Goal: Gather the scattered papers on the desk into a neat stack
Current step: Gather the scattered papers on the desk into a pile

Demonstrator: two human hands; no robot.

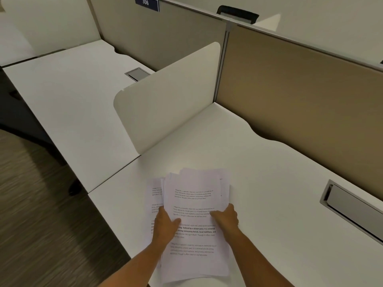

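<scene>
Loose papers (192, 195), front edge of table (269, 162)
Printed sheets, edges uneven; left hand (165, 224) and right hand (226, 219) grip opposite sides.

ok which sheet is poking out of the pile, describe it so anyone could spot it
On the near white desk, right of the low white divider, the left hand and right hand hold a pile of printed papers. The stray sheet lies at the pile's left edge, beside the left hand; it alone juts out sideways.
</scene>
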